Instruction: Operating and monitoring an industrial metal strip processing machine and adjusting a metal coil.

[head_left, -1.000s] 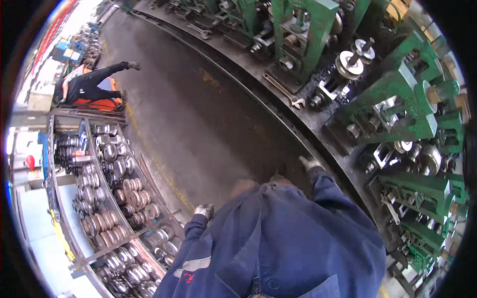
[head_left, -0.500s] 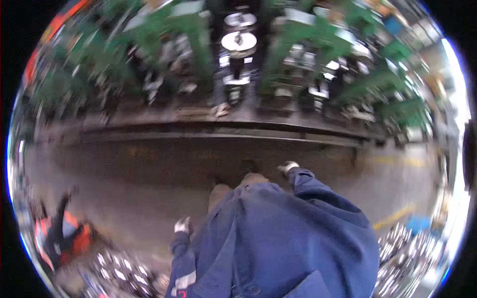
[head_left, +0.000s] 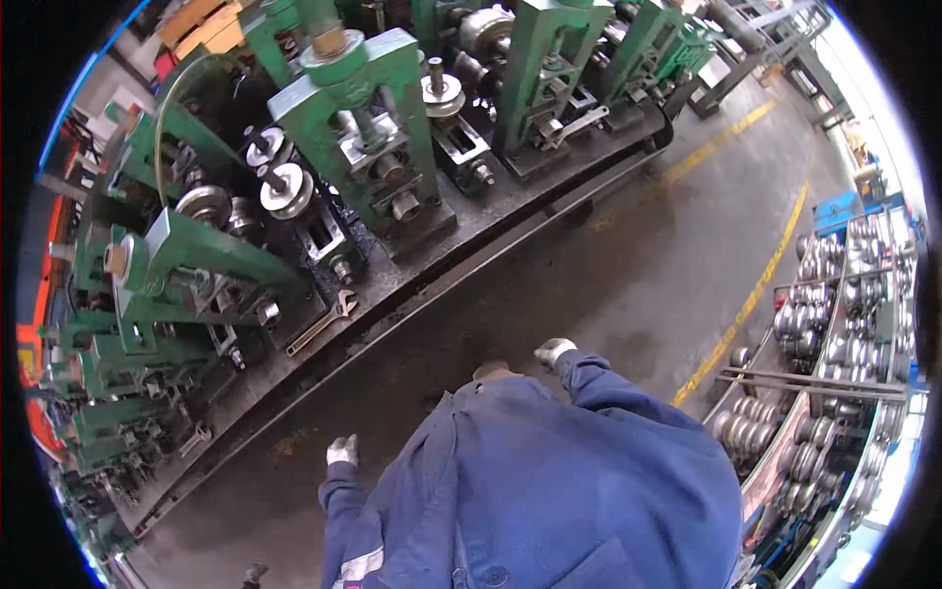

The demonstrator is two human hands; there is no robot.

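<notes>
Both hands wear pale gloves and hang away from everything around them. My left hand (head_left: pixel 342 451) is out over the floor beside my blue jacket, its fingers loosely bent and slightly apart. Farther forward, my right hand (head_left: pixel 555 352) juts from its blue sleeve with the fingers loosely curved. Nothing shows in either hand. Ahead, the nearest things are the long dark machine bed (head_left: pixel 392 280) and an adjustable wrench (head_left: pixel 322 323) lying on its edge. Green roller stands (head_left: pixel 368 118) rise from the bed, with steel rollers (head_left: pixel 287 192) on shafts between them.
A second wrench (head_left: pixel 586 124) lies farther right on the bed, another tool (head_left: pixel 196 439) at its left. On the right stands a rack (head_left: pixel 797 412) packed with steel rollers, with a blue box (head_left: pixel 836 211) behind it. A yellow line (head_left: pixel 751 309) marks the floor beside the rack.
My view has turned right: the machine bed now slants and the roller rack shows more fully. A person in an orange vest has left view. Both hands stay empty, hanging near my body.
</notes>
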